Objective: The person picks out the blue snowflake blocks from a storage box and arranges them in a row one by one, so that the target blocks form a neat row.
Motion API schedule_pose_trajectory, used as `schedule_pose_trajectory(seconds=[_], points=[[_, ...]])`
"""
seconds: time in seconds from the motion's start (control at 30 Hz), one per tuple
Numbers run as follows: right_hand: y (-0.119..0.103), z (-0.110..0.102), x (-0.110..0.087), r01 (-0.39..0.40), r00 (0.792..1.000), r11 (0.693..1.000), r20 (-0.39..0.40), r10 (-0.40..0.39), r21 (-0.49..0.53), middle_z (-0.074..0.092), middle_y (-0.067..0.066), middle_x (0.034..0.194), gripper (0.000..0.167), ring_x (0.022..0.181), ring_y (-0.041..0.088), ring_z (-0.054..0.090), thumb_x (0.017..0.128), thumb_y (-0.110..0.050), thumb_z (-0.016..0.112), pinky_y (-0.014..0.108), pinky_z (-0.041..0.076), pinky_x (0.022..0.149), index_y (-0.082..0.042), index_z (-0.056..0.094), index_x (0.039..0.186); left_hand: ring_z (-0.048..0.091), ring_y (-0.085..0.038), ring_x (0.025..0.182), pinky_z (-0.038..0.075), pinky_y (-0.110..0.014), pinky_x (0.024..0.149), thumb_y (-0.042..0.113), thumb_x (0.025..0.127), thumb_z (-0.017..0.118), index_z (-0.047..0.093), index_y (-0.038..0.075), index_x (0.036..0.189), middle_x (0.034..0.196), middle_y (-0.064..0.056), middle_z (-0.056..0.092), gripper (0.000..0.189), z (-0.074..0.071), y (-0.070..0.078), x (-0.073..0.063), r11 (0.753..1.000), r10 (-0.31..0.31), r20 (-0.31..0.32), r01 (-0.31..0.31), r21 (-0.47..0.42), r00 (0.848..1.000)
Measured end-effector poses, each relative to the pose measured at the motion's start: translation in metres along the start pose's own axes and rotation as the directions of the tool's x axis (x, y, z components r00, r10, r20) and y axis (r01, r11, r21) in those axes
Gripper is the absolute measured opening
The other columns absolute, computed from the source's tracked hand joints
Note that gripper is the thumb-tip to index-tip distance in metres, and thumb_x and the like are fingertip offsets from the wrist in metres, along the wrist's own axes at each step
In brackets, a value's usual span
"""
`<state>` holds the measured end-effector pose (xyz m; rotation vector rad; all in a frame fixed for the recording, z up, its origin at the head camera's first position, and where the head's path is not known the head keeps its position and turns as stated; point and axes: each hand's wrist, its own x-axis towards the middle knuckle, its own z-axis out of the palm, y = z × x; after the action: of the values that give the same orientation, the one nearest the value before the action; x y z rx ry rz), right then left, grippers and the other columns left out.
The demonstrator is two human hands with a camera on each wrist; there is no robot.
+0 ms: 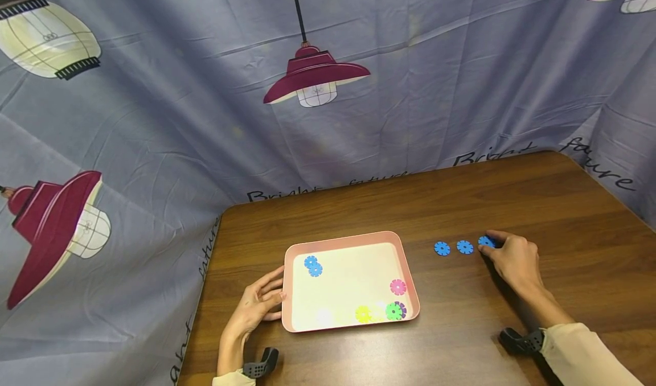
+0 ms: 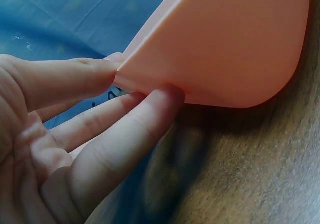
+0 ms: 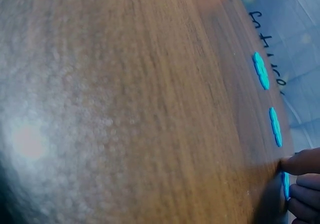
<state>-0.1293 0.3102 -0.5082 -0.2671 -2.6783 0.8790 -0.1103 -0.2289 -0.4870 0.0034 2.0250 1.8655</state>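
In the head view, my left hand (image 1: 253,304) is at the left side of a pink-rimmed tray (image 1: 287,317), its fairly straight fingers touching the outer wall. The left wrist view has the thumb against the tray wall (image 2: 230,44) and another fingertip at its edge. To the right of the tray, my right hand (image 1: 514,261) pinches a blue notched disc (image 1: 485,241) at the table surface, thumb and forefinger on its edges. Two more blue notched discs (image 1: 464,247) lie left of it, forming a row. The right wrist view shows the pinched disc (image 3: 286,185) partly hidden by fingers.
Inside the tray are two overlapping blue discs (image 1: 311,265), a pink disc (image 1: 397,287), a yellow disc (image 1: 363,314) and a green disc (image 1: 394,311) over a purple one. Glare blurs the tray's front part. A patterned curtain (image 1: 359,135) hangs behind the wooden table (image 1: 348,357).
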Motion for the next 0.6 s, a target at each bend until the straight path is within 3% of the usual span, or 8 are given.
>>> schedule_pose_trajectory(seconds=[0.6], points=[[-0.0028, -0.0019, 0.0018, -0.009, 1.000, 1.000, 0.009, 0.009, -0.016, 0.063, 0.035, 0.105, 0.039, 0.100, 0.059, 0.055, 0.080, -0.013, 0.079, 0.068, 0.043, 0.080, 0.008, 0.069, 0.111, 0.063, -0.028, 0.108, 0.059, -0.036, 0.065, 0.000, 0.092, 0.066, 0.038, 0.005, 0.151, 0.139, -0.030, 0.048, 0.065, -0.0005, -0.0008, 0.0002, 1.000, -0.007, -0.014, 0.007, -0.001, 1.000]])
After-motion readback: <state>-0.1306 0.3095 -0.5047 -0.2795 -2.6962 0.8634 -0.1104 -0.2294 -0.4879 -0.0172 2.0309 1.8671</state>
